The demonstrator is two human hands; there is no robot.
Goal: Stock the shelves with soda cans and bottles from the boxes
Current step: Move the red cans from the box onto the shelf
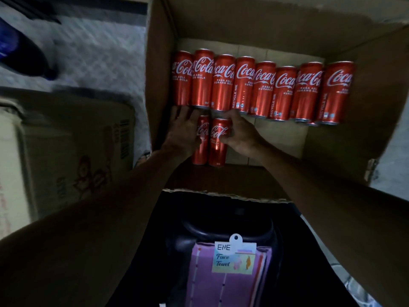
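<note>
An open cardboard box (345, 140) holds a row of several red Coca-Cola cans (263, 89) lying side by side along its far side. Two more red cans lie nearer me at the box's left. My left hand (181, 129) lies over the left one (200, 151), fingers spread across its top end, the rest of it hidden under my palm. My right hand (240, 134) grips the right can (218, 147) from its right side, fingers curled round its upper part.
A second printed cardboard box (73, 151) stands at the left on a pale patterned floor (95, 52). A dark blue bottle (20, 54) lies at the far left. Below me, a purple face towel pack (223, 284) sits on a dark stool.
</note>
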